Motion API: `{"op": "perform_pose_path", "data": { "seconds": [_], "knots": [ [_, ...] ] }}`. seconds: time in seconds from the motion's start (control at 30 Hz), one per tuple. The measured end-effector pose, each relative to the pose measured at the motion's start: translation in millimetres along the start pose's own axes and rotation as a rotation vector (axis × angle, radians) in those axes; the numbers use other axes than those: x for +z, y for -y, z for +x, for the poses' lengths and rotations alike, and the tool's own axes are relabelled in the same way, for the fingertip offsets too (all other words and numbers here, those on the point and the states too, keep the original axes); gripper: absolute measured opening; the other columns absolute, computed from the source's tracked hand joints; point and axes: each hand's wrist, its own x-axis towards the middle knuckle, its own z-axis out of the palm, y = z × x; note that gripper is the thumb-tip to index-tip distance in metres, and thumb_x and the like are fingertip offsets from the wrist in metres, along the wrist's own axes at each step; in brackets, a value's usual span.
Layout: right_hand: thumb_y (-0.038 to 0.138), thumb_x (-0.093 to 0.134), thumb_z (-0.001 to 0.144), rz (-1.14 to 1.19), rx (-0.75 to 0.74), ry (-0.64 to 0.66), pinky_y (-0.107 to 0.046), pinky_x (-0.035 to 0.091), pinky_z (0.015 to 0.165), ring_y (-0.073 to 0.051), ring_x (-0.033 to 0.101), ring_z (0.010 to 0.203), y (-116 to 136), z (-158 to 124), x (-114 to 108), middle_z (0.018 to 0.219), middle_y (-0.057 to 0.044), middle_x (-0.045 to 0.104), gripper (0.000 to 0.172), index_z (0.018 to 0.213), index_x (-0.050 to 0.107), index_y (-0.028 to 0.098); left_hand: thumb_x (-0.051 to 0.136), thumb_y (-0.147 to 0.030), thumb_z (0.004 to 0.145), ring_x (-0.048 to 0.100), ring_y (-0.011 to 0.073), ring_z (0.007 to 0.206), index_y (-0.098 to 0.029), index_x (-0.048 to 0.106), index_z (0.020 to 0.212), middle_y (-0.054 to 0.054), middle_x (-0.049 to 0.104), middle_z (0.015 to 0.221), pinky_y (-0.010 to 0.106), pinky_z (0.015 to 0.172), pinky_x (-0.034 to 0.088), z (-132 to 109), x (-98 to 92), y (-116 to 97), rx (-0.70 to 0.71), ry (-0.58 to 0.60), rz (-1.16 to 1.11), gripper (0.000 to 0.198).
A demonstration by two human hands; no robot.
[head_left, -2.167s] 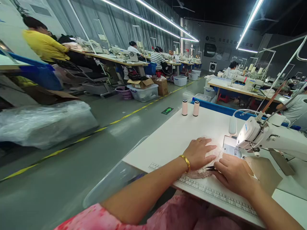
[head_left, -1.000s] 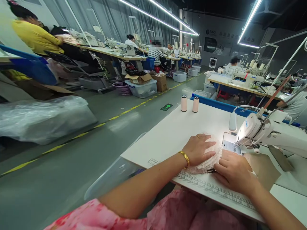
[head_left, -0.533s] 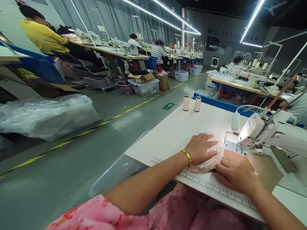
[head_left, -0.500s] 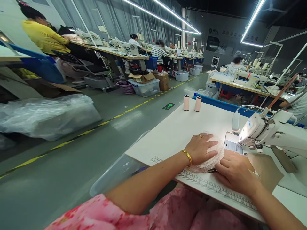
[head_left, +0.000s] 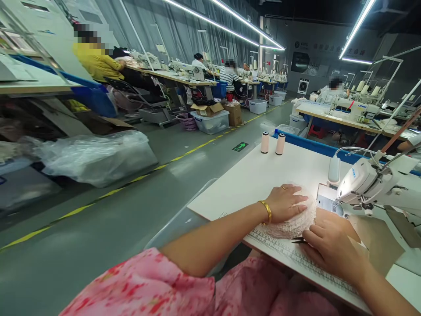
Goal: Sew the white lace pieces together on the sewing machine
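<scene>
A pale pink, textured fabric piece (head_left: 296,224) lies on the white sewing table (head_left: 237,184), left of the needle area. My left hand (head_left: 285,204) rests on it with the fingers spread, palm down. Small dark snips (head_left: 298,240) stick out from my right hand (head_left: 332,245), whose fingers are curled round them at the fabric's lower right edge. The snips' tips touch or nearly touch the fabric. Just behind my right hand stands the white sewing machine (head_left: 358,180), its lamp lighting the fabric.
Two pink thread spools (head_left: 265,142) stand at the table's back edge. Brown paper pieces (head_left: 378,239) lie right of my right hand. A printed ruler (head_left: 283,252) runs along the front edge. People sit at other machines farther off.
The whole view has shifted, so the table and hands appear farther right. My hands keep nearly the same place on the fabric. The snips' blades show a little more apart.
</scene>
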Motion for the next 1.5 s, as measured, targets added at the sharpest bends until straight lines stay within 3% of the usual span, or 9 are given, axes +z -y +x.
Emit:
{"op": "perform_pose_path", "data": {
  "seconds": [0.07, 0.17, 0.43, 0.63, 1.03, 1.27, 1.5],
  "knots": [
    [0.032, 0.05, 0.109, 0.003, 0.014, -0.026, -0.032, 0.029, 0.063, -0.017, 0.051, 0.066, 6.3, 3.5, 1.0, 0.073, 0.001, 0.061, 0.031, 0.08, 0.054, 0.022, 0.029, -0.06, 0.108, 0.037, 0.0301, 0.155, -0.042, 0.056, 0.149, -0.001, 0.042, 0.167, 0.054, 0.122, 0.035, 2.4, -4.6, 4.6, 0.021, 0.057, -0.014, 0.052],
    [0.028, 0.052, 0.107, -0.027, 0.028, -0.058, -0.033, 0.028, 0.063, -0.017, 0.052, 0.065, 11.1, 7.5, 2.0, 0.071, 0.001, 0.061, 0.027, 0.081, 0.055, 0.023, 0.034, -0.062, 0.106, 0.036, 0.0309, 0.155, -0.042, 0.054, 0.15, -0.001, 0.04, 0.168, 0.056, 0.122, 0.035, 4.2, -6.8, 6.9, 0.033, 0.083, -0.018, 0.053],
    [0.022, 0.055, 0.101, -0.106, 0.034, 0.021, -0.033, 0.027, 0.063, -0.017, 0.054, 0.067, -1.4, -4.0, 2.3, 0.074, 0.001, 0.063, 0.022, 0.079, 0.053, 0.023, 0.046, -0.05, 0.102, 0.037, 0.0382, 0.152, -0.037, 0.056, 0.149, 0.004, 0.04, 0.168, 0.066, 0.118, 0.037, 2.4, 4.2, 2.4, 0.035, -0.001, -0.007, 0.049],
    [0.021, 0.058, 0.1, -0.117, 0.041, 0.033, -0.033, 0.027, 0.063, -0.016, 0.053, 0.066, 2.5, 3.6, 5.9, 0.074, 0.001, 0.063, 0.022, 0.078, 0.055, 0.022, 0.047, -0.049, 0.102, 0.041, 0.0369, 0.15, -0.039, 0.058, 0.146, 0.002, 0.045, 0.165, 0.063, 0.118, 0.039, 2.7, 4.3, 1.8, 0.022, -0.044, 0.007, 0.047],
    [0.028, 0.052, 0.106, -0.002, 0.049, 0.033, -0.032, 0.03, 0.062, -0.016, 0.056, 0.068, 10.9, 3.4, -4.9, 0.075, 0.0, 0.065, 0.026, 0.08, 0.053, 0.022, 0.044, -0.051, 0.102, 0.036, 0.0381, 0.153, -0.038, 0.056, 0.148, 0.003, 0.04, 0.168, 0.066, 0.117, 0.038, 0.0, 1.1, 1.2, 0.02, -0.004, -0.02, 0.049],
    [0.023, 0.056, 0.103, -0.15, 0.086, -0.11, -0.033, 0.028, 0.06, -0.018, 0.057, 0.059, 41.1, 34.5, 23.2, 0.068, 0.0, 0.065, 0.023, 0.079, 0.054, 0.024, 0.043, -0.061, 0.102, 0.031, 0.0347, 0.156, -0.041, 0.051, 0.152, 0.001, 0.036, 0.17, 0.063, 0.121, 0.034, 0.9, -4.8, 3.9, 0.009, 0.09, -0.043, 0.054],
    [0.01, 0.065, 0.088, -0.306, 0.088, -0.08, -0.037, 0.026, 0.061, -0.021, 0.058, 0.057, 46.2, 40.9, 31.1, 0.069, -0.002, 0.067, 0.018, 0.082, 0.055, 0.024, 0.042, -0.061, 0.102, 0.031, 0.0375, 0.156, -0.04, 0.051, 0.152, 0.003, 0.035, 0.171, 0.065, 0.12, 0.034, -1.0, -6.8, -0.9, 0.006, 0.095, -0.054, 0.055]
  ]
}}
